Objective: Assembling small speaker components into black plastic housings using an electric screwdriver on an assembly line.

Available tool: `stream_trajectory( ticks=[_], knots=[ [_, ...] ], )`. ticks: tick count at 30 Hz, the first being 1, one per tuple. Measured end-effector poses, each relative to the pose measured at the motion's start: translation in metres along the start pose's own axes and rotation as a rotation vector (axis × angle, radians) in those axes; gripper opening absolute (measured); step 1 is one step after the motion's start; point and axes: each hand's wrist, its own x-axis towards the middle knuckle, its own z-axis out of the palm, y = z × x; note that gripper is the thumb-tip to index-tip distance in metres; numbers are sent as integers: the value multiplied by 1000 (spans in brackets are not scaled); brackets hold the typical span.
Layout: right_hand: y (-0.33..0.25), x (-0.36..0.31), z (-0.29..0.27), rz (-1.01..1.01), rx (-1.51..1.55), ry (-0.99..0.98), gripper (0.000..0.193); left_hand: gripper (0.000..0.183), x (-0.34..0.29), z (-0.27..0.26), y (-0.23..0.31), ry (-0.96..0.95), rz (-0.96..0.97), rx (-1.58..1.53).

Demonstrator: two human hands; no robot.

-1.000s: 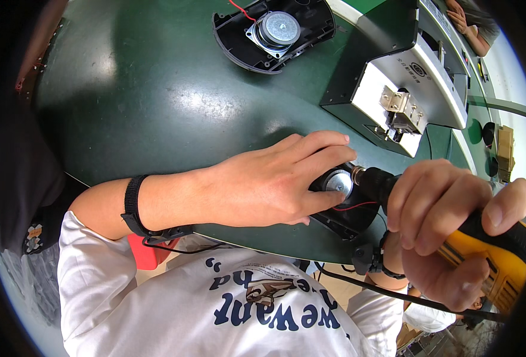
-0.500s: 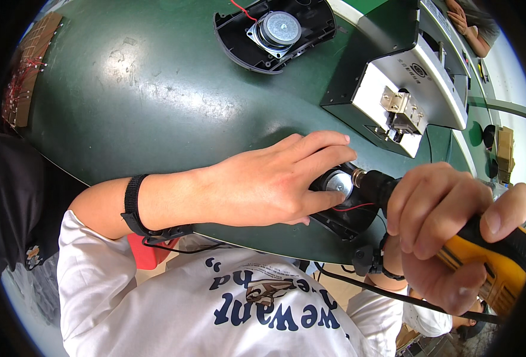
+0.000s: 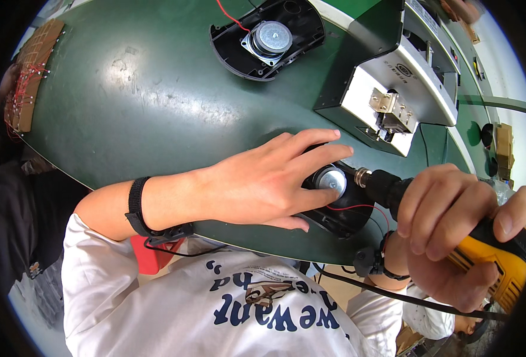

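Note:
A black plastic speaker housing (image 3: pixel 347 222) lies on the table under my left hand (image 3: pixel 263 172), with a round silver speaker magnet (image 3: pixel 331 181) set in it. The fingers of this hand are stretched and spread over the housing. One fingertip touches the magnet; the thumb is at the near edge. My right hand (image 3: pixel 447 232) is closed around a yellow and black electric screwdriver (image 3: pixel 504 271). Its black chuck (image 3: pixel 386 188) points left, toward the housing's right side. Whether the bit touches a screw is hidden. A red wire (image 3: pixel 358 207) runs out from beside the magnet.
A second black housing (image 3: pixel 230 53) with a mounted speaker (image 3: pixel 273 38) lies at the far side. A black and silver machine (image 3: pixel 364 89) stands at the back right. Cardboard with red wires (image 3: pixel 30 77) sits far left. Another person's arm (image 3: pixel 462 11) shows top right.
The screwdriver and my right hand have shifted a little right, away from the magnet. My left thumb is stretched further out. The whole view has moved slightly.

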Motion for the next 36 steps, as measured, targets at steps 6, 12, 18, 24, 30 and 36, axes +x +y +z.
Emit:
stream_trajectory(
  ticks=[6,12,18,24,30,36],
  knots=[
    [6,8,8,35,34,-36,41,49,0,3,1,7,14,61],
    [9,8,9,32,70,-44,42,51,-1,4,2,3,12,60],
    [9,10,9,55,86,-44,42,52,0,4,1,-8,32,52],
    [4,7,8,67,95,-30,42,51,0,1,4,18,28,39],
    [-1,2,12,63,102,96,43,40,1,-1,1,154,4,-95],
    [-9,4,12,120,131,139,42,26,13,-14,12,189,-204,-137]
  ],
)
